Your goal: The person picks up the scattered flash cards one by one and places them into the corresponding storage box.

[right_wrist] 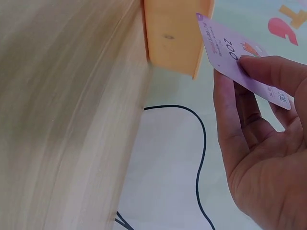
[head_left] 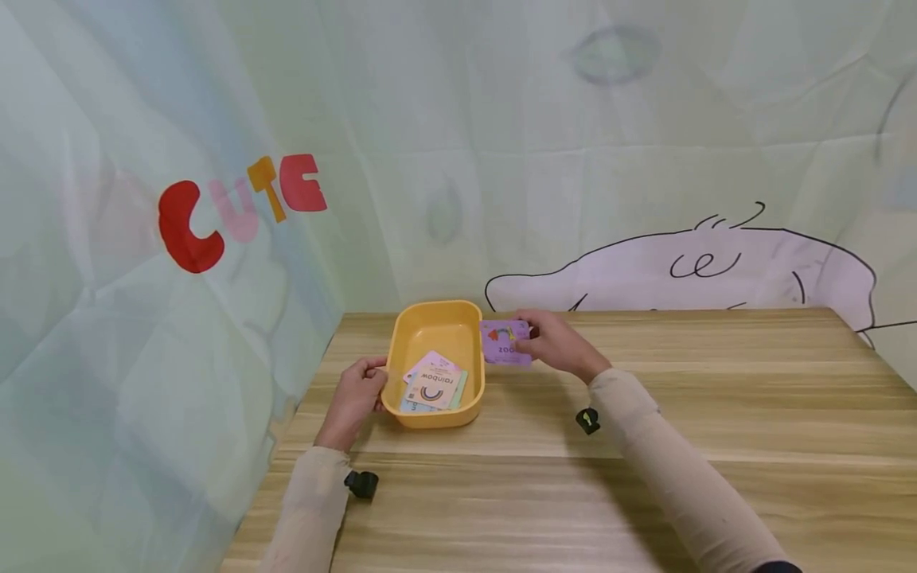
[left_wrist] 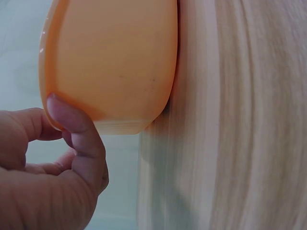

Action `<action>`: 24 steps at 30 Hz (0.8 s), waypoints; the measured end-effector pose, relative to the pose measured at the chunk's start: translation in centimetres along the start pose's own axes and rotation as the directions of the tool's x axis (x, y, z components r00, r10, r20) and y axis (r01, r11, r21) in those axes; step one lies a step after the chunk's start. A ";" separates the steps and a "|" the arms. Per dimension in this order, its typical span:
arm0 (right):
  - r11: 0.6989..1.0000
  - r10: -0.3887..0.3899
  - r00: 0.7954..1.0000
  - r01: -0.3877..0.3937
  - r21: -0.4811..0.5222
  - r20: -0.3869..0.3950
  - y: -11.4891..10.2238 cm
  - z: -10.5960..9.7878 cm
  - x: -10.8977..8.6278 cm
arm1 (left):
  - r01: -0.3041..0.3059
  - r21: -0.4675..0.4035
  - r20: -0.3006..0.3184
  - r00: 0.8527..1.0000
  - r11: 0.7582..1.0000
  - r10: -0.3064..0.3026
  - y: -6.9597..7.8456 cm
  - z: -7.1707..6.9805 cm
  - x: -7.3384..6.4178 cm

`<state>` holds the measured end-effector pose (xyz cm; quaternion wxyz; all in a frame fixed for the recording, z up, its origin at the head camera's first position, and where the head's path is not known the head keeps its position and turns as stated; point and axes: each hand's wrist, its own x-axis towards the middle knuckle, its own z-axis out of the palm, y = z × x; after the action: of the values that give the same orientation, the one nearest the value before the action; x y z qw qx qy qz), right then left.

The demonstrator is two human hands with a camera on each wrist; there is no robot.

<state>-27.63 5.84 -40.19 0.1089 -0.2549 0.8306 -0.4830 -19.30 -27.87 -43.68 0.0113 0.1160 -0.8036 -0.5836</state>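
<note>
A yellow-orange plastic bin stands on the table, with several picture cards lying loosely at its near end; the top one reads "rainbow". My left hand pinches the bin's left rim, thumb on the wall in the left wrist view, where the bin fills the upper part. Just right of the bin, my right hand holds a purple card between thumb and fingers. In the right wrist view this card is tilted, shows the word "zoo", and is raised off the table.
The wood-grain table extends to the right and toward me. A printed curtain hangs behind it and along its left side. Black clips are worn at both sleeve cuffs.
</note>
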 end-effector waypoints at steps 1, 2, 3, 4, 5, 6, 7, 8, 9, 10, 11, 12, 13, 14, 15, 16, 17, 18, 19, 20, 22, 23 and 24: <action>1.000 0.001 1.000 -0.001 -0.006 -0.001 -0.1 0.0 0.0 | 0.001 0.001 -0.001 1.000 1.000 -0.001 0.0 0.0 0.0; 1.000 0.004 1.000 -0.004 -0.011 -0.002 -0.2 0.0 0.1 | 0.001 0.001 -0.001 1.000 1.000 -0.001 0.0 0.0 0.0; 1.000 0.003 1.000 -0.003 -0.017 -0.004 -0.4 -0.1 0.1 | 0.002 0.003 -0.001 1.000 1.000 -0.002 0.0 0.0 0.0; 1.000 -0.002 1.000 0.002 -0.022 -0.006 -0.5 -0.1 0.2 | 0.002 0.003 -0.001 1.000 1.000 -0.002 0.0 0.0 0.0; 1.000 -0.005 1.000 0.005 -0.031 -0.010 -0.6 -0.1 0.2 | 0.002 0.004 -0.001 1.000 1.000 -0.002 0.0 0.0 0.0; 0.999 -0.011 1.000 0.011 -0.039 -0.013 -0.7 -0.1 0.3 | 0.002 0.005 -0.002 1.000 1.000 -0.002 0.1 0.0 0.0; 0.999 -0.019 1.000 0.018 -0.047 -0.017 -0.8 -0.1 0.4 | 0.002 0.007 -0.003 1.000 1.000 -0.002 0.1 0.0 -0.1; 0.998 -0.027 0.999 0.025 -0.051 -0.020 -0.8 -0.1 0.4 | 0.001 0.008 -0.003 1.000 1.000 -0.001 0.1 0.0 -0.1; 0.998 -0.034 0.999 0.032 -0.056 -0.024 -0.9 0.0 0.5 | 0.001 0.008 -0.003 1.000 1.000 -0.001 0.1 0.0 -0.1; 0.998 -0.037 0.999 0.036 -0.059 -0.027 -1.0 0.0 0.6 | 0.003 0.008 -0.004 1.000 1.000 -0.003 0.1 0.0 -0.1; 0.997 -0.039 0.999 0.037 -0.061 -0.031 -1.0 0.1 0.7 | 0.004 0.007 -0.004 1.000 1.000 -0.004 0.1 0.1 -0.1; 0.998 -0.039 0.999 0.038 -0.057 -0.032 -1.1 0.1 0.7 | 0.005 0.003 -0.003 1.000 1.000 -0.005 0.1 0.1 -0.1; 0.998 -0.038 0.999 0.036 -0.057 -0.035 -1.3 0.2 0.8 | 0.002 0.002 -0.001 1.000 1.000 -0.002 0.0 0.1 -0.1; 0.998 -0.038 0.999 0.036 -0.055 -0.036 -1.4 0.2 0.8 | 0.004 0.000 0.000 1.000 1.000 -0.004 0.0 0.1 -0.1; 0.998 -0.035 0.999 0.034 -0.052 -0.036 -1.5 0.3 0.9 | 0.002 -0.001 0.002 1.000 1.000 -0.002 0.0 0.1 -0.1; 0.998 -0.033 0.999 0.031 -0.049 -0.035 -1.7 0.4 1.0 | 0.003 -0.001 0.001 1.000 1.000 -0.003 0.0 0.1 -0.1; 0.999 -0.032 0.999 0.031 -0.042 -0.031 -1.8 0.4 1.1 | 0.003 -0.001 0.001 1.000 1.000 -0.003 0.0 0.1 -0.1; 0.999 -0.028 0.999 0.027 -0.034 -0.029 -1.9 0.5 1.2 | 0.004 -0.003 0.000 1.000 1.000 -0.004 0.0 0.1 -0.1; 0.999 -0.025 0.999 0.024 -0.028 -0.026 -2.0 0.6 1.3 | 0.005 -0.002 -0.002 1.000 1.000 -0.005 0.0 0.1 -0.1; 1.000 -0.023 0.999 0.022 -0.018 -0.022 -2.2 0.8 1.4 | 0.008 -0.004 -0.004 1.000 1.000 -0.008 0.0 0.1 -0.1; 1.000 -0.014 1.000 0.014 -0.001 -0.019 -2.3 1.1 1.7 | 0.010 -0.005 -0.008 1.000 1.000 -0.010 0.0 0.1 0.0; 1.000 -0.014 1.000 0.014 0.005 -0.018 -2.4 1.2 1.8 | 0.011 -0.005 -0.007 1.000 1.000 -0.011 0.0 0.1 0.0; 1.000 -0.012 1.000 0.012 0.009 -0.020 -2.5 1.4 1.9 | 0.010 -0.006 -0.009 1.000 1.000 -0.010 0.0 0.1 0.0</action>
<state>-27.83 2.80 -38.60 0.0988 -0.2547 0.8279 -0.4898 -19.31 -27.78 -43.71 0.0122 0.1226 -0.8014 -0.5854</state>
